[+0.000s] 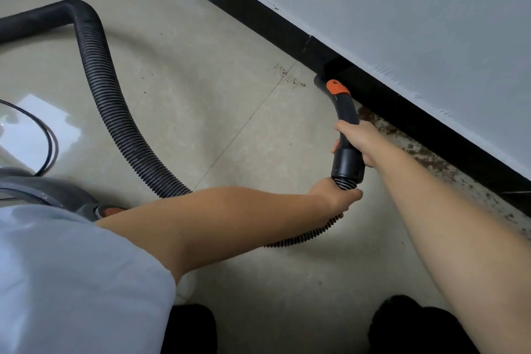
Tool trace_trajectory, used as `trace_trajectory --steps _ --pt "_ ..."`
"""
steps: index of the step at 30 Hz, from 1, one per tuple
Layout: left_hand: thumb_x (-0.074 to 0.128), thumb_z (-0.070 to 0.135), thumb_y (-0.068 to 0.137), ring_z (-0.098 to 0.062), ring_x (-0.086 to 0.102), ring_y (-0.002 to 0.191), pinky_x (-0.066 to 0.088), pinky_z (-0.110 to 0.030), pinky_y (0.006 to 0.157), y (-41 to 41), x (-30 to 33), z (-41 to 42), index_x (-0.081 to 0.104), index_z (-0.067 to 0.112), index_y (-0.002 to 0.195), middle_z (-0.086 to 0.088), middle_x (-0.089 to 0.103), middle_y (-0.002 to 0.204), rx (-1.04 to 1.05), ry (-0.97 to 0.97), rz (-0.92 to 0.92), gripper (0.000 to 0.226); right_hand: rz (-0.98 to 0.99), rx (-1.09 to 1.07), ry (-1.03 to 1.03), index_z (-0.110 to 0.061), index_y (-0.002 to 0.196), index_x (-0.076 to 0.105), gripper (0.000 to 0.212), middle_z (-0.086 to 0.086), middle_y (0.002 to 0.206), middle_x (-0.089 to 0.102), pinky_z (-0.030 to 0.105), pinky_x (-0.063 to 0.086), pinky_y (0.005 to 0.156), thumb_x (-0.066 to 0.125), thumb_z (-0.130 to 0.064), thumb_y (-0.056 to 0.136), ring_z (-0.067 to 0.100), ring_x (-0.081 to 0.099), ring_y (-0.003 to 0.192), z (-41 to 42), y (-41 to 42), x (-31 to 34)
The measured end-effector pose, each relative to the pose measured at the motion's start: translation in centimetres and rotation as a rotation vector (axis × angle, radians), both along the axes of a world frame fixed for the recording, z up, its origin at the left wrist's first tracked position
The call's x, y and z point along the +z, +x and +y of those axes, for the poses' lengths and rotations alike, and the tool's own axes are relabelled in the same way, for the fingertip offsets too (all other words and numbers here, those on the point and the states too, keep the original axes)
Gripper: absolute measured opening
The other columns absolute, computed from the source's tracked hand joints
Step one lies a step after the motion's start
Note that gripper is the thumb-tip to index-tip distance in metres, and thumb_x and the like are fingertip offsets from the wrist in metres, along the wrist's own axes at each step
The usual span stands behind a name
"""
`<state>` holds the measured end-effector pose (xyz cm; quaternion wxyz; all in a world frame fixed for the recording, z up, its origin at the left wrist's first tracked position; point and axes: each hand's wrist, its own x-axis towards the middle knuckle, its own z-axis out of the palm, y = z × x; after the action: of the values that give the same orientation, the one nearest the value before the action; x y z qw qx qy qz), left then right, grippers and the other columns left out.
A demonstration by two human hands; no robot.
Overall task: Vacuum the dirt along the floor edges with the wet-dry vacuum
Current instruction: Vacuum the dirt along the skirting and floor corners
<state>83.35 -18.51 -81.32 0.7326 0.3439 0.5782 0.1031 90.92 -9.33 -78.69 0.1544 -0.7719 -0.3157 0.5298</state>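
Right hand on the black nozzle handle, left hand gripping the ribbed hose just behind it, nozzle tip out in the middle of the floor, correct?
Not quite. The head view shows the nozzle tip against the black baseboard, not mid-floor. The right hand does hold the handle, and the left hand grips the hose just behind it.

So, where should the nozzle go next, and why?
Probably draw the nozzle back along the black baseboard toward the person. The thick brown dirt band lies there, beside the right hand on the handle; only loose specks remain near the tip. The left hand can feed the hose.
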Motion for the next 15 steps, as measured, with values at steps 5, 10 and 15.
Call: trace_trajectory --steps 5,10,15 --pt "0.060 0.021 0.084 -0.018 0.049 0.060 0.048 -0.032 0.069 -0.2 0.5 -2.1 0.050 0.014 0.093 -0.003 0.052 0.069 -0.004 -0.026 0.005 0.015 0.013 0.007 -0.013 -0.009 0.085 0.046 0.011 0.012 0.057 0.058 0.029 0.048 0.057 0.053 -0.014 0.091 0.022 0.056 0.052 -2.2 -0.4 0.5" --pt "0.060 0.022 0.085 -0.017 0.049 0.059 0.047 -0.030 0.065 -1.5 1.1 -1.6 0.050 0.014 0.098 -0.003 0.052 0.070 0.028 -0.018 0.015 0.018 0.039 0.033 -0.015 -0.006 0.098 0.045 0.013 0.011 0.065 0.056 0.026 0.046 0.051 0.053 -0.015 0.092 0.019 0.056 0.052 -1.6 -1.9 1.2" --pt "0.059 0.021 0.085 -0.017 0.049 0.058 0.047 -0.030 0.066 -2.6 1.0 -0.5 0.049 0.017 0.087 -0.003 0.052 0.069 0.087 -0.018 0.012 0.012 0.032 0.098 -0.023 -0.009 0.091 0.045 0.013 0.012 0.065 0.058 0.025 0.045 0.050 0.054 -0.018 0.092 0.018 0.057 0.050 0.0 -3.6 1.1"
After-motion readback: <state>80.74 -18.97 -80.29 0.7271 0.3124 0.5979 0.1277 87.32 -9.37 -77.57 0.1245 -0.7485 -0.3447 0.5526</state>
